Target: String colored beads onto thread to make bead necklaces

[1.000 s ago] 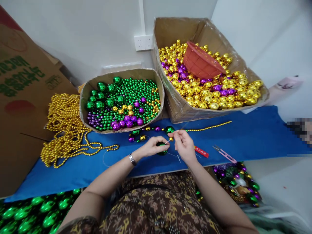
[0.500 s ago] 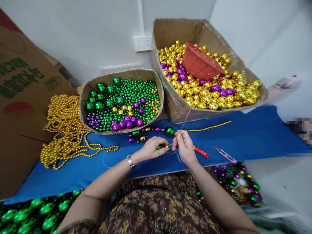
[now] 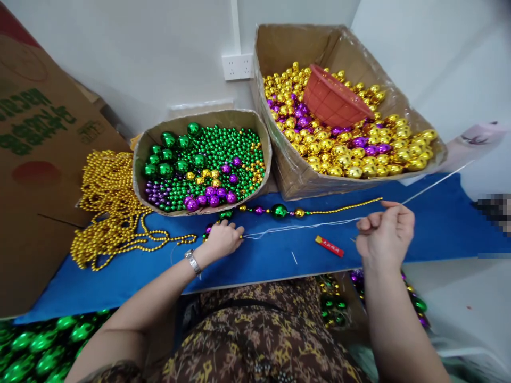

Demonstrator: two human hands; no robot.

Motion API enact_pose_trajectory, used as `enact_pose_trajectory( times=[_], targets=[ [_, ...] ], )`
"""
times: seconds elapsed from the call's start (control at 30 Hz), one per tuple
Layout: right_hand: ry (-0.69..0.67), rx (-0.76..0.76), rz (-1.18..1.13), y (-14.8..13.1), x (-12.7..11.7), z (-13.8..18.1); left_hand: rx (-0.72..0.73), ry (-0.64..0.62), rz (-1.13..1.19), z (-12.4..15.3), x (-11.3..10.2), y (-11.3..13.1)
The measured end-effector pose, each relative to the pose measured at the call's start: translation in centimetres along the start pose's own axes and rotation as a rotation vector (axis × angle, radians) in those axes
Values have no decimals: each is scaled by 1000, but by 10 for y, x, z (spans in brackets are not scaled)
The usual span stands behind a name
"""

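My left hand (image 3: 222,239) rests closed on the blue cloth (image 3: 419,223), its fingers over beads at the near end of a bead strand (image 3: 279,211). My right hand (image 3: 386,233) is out to the right, pinched on a long needle (image 3: 437,182) that points up and right. A white thread (image 3: 303,227) runs taut between the two hands. The strand carries green, purple and gold balls and ends in a line of small gold beads (image 3: 347,206).
A round cardboard tub (image 3: 138,159) holds green, purple and gold beads. A large box (image 3: 295,183) holds gold and purple balls and a red basket (image 3: 334,101). Gold bead chains (image 3: 106,207) lie at left. A red lighter (image 3: 329,247) lies on the cloth.
My right hand has swung right, pulling needle and thread out long. My left hand has slid left and down onto the cloth. The scissors are now hidden behind my right hand.
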State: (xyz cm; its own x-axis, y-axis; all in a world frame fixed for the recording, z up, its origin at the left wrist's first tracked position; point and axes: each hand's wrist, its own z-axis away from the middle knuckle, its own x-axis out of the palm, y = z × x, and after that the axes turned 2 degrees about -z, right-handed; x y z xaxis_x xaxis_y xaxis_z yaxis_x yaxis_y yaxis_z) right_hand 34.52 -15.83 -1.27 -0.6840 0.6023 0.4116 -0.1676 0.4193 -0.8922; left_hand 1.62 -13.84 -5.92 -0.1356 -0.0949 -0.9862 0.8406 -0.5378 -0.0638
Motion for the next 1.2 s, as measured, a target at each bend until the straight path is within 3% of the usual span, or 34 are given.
enact_pose_trajectory(
  times=[0.17,0.5,0.63,0.77,0.97,1.2],
  targets=[
    [54,36,16,4,-8,-11,-31,27,6,3,8,-22],
    [184,183,36,9,-26,-24,96,113,438,7,32,-36],
    [248,245,45,9,-27,-26,39,196,549,6,34,-37],
    [271,248,55,8,-29,-29,-23,219,521,7,34,-33],
    [303,195,63,7,-34,-34,100,88,476,13,28,-36],
    [378,227,56,4,-40,-40,-21,103,398,9,37,-45]
  ],
)
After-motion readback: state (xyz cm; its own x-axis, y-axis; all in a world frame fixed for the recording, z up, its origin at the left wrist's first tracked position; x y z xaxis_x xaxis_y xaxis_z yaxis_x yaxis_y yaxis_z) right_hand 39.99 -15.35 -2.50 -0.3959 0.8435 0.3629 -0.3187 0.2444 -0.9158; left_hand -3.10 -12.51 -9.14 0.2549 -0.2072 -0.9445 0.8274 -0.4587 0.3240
